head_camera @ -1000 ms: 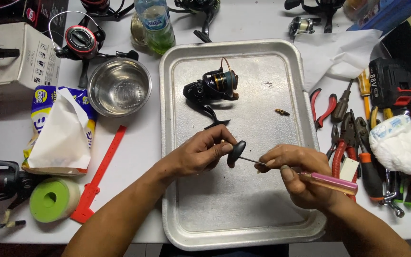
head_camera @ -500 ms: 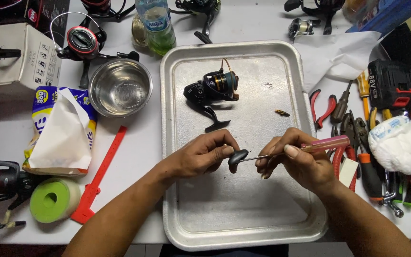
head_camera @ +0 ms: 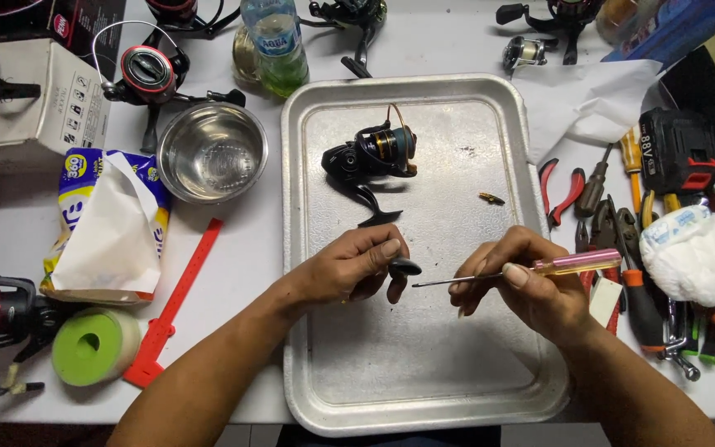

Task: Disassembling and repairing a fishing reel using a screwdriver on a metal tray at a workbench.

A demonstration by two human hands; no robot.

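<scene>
Over the middle of the metal tray (head_camera: pixel 424 397), my left hand (head_camera: pixel 349 269) has its fingers curled closed around a small black reel part (head_camera: pixel 405 267), smooth and rounded, with only its end showing past the fingertips. Just to its right, my right hand (head_camera: pixel 531 285) pinches a thin screwdriver (head_camera: pixel 531 269) between thumb and fingers; its steel shaft points left toward the part, tip just short of it, and its clear yellow-and-pink plastic handle sticks out to the right. Further up the tray lies one black spinning reel (head_camera: pixel 374 157) with a gold band, resting on its side, and one tiny brass-coloured piece (head_camera: pixel 491 199) sits alone to its right. The tray itself is shallow, rectangular, dull silver with rounded corners. Left of it I see one shiny round steel bowl (head_camera: pixel 213 153), one soft tissue pack (head_camera: pixel 109 223), one flat red plastic strip (head_camera: pixel 174 302) and one green foam roll (head_camera: pixel 93 345). Right of the tray, a jumble of pliers and screwdrivers (head_camera: pixel 614 223) lies beside a crumpled white cloth (head_camera: pixel 697 252).
</scene>
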